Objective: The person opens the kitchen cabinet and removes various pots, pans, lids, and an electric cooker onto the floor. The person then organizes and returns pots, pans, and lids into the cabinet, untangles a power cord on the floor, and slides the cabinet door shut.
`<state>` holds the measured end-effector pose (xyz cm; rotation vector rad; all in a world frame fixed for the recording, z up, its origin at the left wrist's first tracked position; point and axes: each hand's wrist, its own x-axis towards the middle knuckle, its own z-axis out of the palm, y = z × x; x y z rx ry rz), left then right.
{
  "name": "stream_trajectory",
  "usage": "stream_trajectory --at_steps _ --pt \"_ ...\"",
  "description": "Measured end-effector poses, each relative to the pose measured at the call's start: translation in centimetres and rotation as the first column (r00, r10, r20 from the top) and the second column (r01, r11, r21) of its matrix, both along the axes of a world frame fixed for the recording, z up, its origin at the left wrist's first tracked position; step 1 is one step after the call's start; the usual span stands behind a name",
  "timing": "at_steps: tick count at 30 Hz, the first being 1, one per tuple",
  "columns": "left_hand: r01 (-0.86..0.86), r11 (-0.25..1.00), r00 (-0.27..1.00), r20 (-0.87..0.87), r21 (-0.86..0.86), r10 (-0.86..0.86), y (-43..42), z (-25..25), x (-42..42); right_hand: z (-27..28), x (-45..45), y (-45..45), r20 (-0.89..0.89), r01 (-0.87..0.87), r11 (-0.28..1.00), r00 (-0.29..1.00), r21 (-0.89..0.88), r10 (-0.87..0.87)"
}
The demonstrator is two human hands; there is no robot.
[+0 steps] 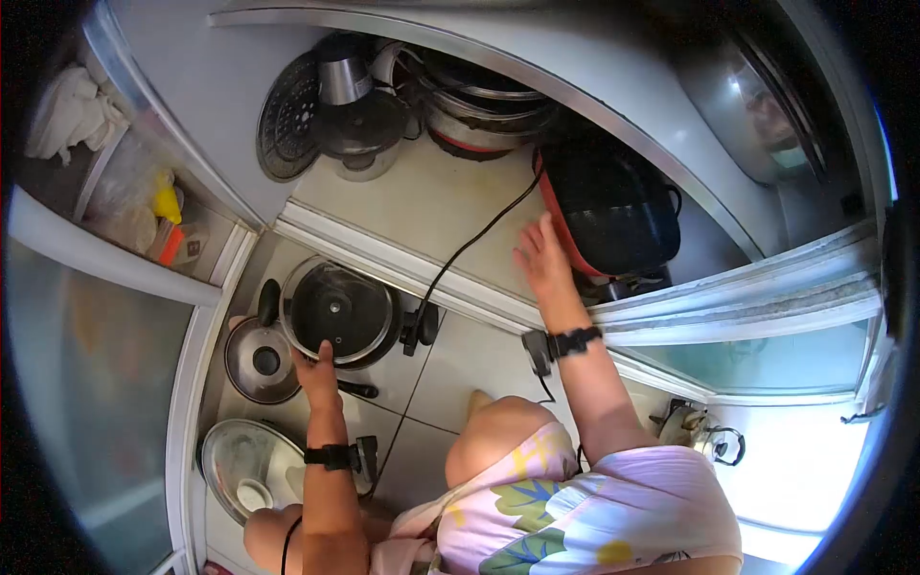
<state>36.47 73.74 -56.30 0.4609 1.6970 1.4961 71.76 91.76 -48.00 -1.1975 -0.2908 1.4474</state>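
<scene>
Clock positions read from view centre. Left hand [315,372], 8 o'clock: at the near edge of the black pot [362,357], thumb raised; whether it grips the rim, cannot tell. Pot sits on the tiled floor [436,379] at 9 o'clock, glass lid [333,308] over it. Steel lid [251,376] near it, 8 o'clock. Right hand [548,261], 2 o'clock: empty, fingers spread wide, just beside the red side of the black pan [613,206] inside the cabinet [441,213]. Stacked pans [479,120] at 12; perforated disc [286,120] at 11. Dark cord [479,233] runs between pot and cabinet.
</scene>
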Motion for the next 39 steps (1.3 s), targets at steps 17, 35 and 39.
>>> stream_trajectory --at_steps 17,35,39 --pt "-0.010 0.985 0.990 0.139 -0.169 0.034 0.0 1.9 0.4 4.9 1.3 -0.2 -0.118 0.226 0.946 0.972 0.231 -0.203" --pt "0.043 0.949 0.997 0.076 -0.311 -0.021 0.5 2.9 -0.4 5.2 3.4 3.1 -0.434 0.042 0.992 0.901 0.120 0.015" --pt "0.053 0.943 0.998 0.050 -0.330 -0.038 0.5 1.8 -1.1 3.5 2.2 3.4 -0.520 0.205 0.975 0.826 -0.086 -0.219"
